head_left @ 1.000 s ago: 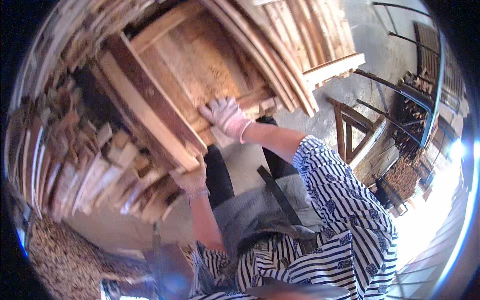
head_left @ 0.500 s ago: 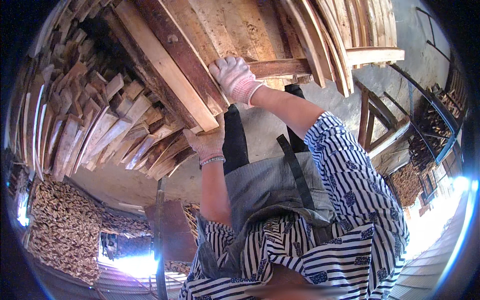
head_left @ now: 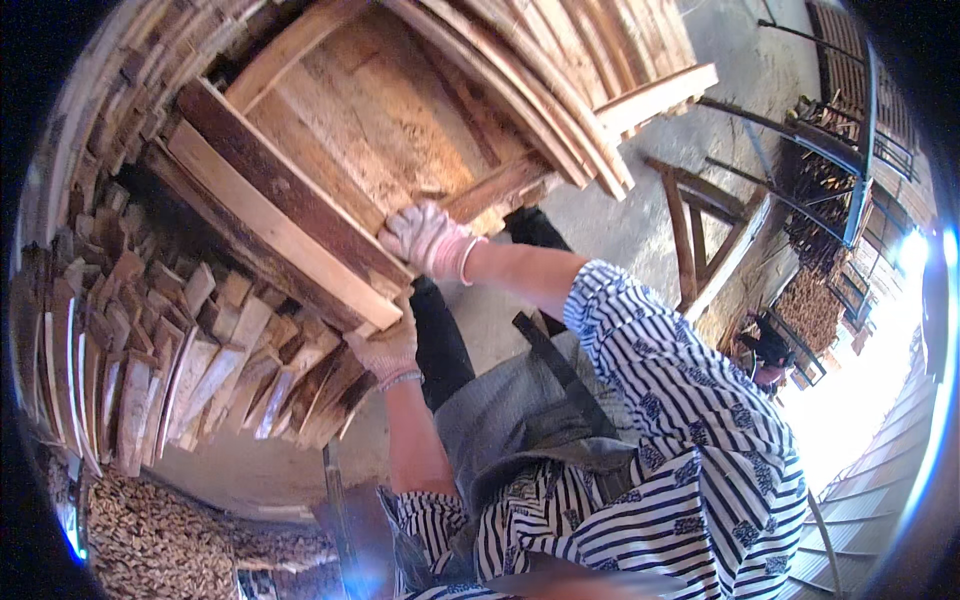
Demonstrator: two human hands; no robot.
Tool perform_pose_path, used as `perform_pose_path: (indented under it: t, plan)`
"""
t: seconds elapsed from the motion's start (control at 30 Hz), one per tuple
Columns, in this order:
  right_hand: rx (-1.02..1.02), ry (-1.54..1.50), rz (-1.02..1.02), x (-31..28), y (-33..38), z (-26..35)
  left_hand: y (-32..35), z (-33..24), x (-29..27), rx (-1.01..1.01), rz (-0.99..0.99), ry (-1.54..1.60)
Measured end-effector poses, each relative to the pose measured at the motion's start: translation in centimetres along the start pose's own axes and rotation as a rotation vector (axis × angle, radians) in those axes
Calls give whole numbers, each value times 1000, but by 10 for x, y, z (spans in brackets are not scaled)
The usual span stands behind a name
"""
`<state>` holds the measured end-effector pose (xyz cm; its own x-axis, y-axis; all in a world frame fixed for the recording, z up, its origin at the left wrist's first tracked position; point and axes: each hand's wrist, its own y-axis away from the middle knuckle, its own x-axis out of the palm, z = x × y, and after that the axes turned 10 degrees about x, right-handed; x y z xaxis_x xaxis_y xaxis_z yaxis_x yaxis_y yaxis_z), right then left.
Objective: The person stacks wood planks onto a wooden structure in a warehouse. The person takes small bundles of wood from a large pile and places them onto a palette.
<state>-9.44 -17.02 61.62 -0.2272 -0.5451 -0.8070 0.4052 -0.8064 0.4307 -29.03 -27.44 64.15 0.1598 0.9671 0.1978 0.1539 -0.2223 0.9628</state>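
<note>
Both my hands wear pale gloves with pink cuffs. My right hand point(head_left: 432, 240) is closed over the near end of a dark, rough-faced wooden plank point(head_left: 290, 190), its fingers curled at the inner edge. Lower and to the left, my left hand point(head_left: 388, 352) grips the near ends of the planks; its fingers are partly hidden under a light plank point(head_left: 275, 225). That light plank lies alongside the dark one, slanting away to the upper left. Just right of them is a worn wooden surface point(head_left: 370, 120) with a crossbar point(head_left: 495, 187) along its near edge.
Several long boards point(head_left: 500, 70) rest on the right part of the crossbar. A big pile of cut wood strips point(head_left: 200, 360) stands close on the left. A wooden frame point(head_left: 700, 235) stands to the right, near blue metal bars point(head_left: 857, 190). Concrete floor point(head_left: 610, 245) shows between.
The view has shifted, so the planks, both hands and the stacked boards appear lower and farther left. Both hands keep their hold on the plank ends.
</note>
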Motion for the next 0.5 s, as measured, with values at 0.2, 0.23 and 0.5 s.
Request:
perform_pose_path:
  t: [0.2,0.23,0.5]
  plan:
    - [209,-84,-150,-129,13,-28,25,-23,14,314,-208,-569]
    - [313,-74,-362,-143,11,-51,45,-21,39,645,-149,-803]
    - [924,137,-122,-183,-44,-146,-50,-32,157,713,-215,-2118]
